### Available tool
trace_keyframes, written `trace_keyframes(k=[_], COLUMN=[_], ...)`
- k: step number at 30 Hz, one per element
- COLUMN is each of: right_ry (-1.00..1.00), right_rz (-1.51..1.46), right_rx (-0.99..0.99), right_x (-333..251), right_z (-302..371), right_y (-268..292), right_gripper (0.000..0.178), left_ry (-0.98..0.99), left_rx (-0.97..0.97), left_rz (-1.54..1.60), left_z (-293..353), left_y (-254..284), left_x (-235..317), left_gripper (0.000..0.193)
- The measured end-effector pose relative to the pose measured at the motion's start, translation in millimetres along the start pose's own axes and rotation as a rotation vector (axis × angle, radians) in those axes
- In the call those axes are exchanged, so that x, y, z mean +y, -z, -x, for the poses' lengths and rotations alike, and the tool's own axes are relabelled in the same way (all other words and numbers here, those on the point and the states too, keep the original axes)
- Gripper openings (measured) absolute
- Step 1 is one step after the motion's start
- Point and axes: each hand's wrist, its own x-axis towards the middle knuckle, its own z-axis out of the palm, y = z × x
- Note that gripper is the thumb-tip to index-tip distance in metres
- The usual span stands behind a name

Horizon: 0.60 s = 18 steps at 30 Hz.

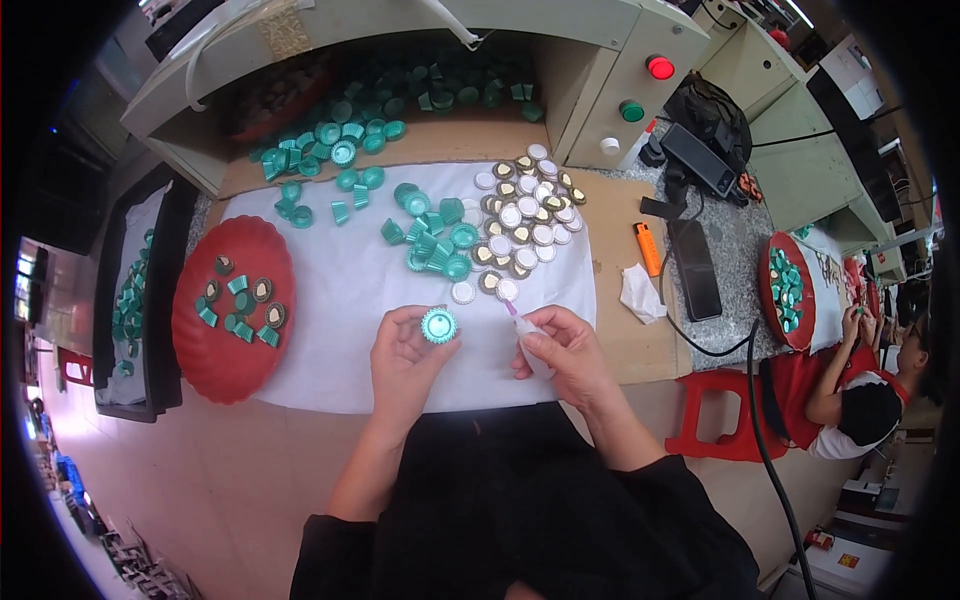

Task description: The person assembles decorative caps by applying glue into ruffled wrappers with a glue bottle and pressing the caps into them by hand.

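Between the fingers of my left hand (405,355) is a small teal fluted cup (439,325), its round face turned up. My right hand (566,352) is closed around a white squeeze bottle (533,348) with a thin purple nozzle pointing up and left. The nozzle tip is near a pile of round discs (520,215), some white, some dark with pale centres. Left of the discs, loose teal fluted cups (430,245) lie on the white sheet (330,300). A red scalloped tray (230,365) at the left holds several teal cups and dark discs.
Many more teal cups fill the recess of a grey machine (590,25) with red and green buttons. A black bin (160,370) stands far left. On the right are an orange lighter (648,248), a crumpled tissue (642,294), a phone (695,268) and a cable. Another person (850,400) sits beyond.
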Motion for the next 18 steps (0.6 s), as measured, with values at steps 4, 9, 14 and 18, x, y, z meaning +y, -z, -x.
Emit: trace_keyframes(k=[4, 9, 14, 18], right_ry=[0.01, 0.003, 0.176, 0.202], right_rz=[-0.111, -0.153, 0.002, -0.025], right_rx=[-0.058, -0.021, 0.031, 0.058], right_x=[-6, -20, -23, -20], right_z=[2, 6, 7, 5], right_y=[6, 4, 5, 5], right_gripper=[0.02, 0.026, 0.037, 0.03], left_ry=[0.175, 0.164, 0.204, 0.182], left_rx=[-0.015, -0.086, -0.144, -0.181], left_rz=[0.331, 0.389, 0.383, 0.315], left_z=[15, 14, 12, 9], left_y=[-3, -6, 0, -1], left_x=[-5, -10, -9, -9], left_gripper=[0.04, 0.047, 0.044, 0.043])
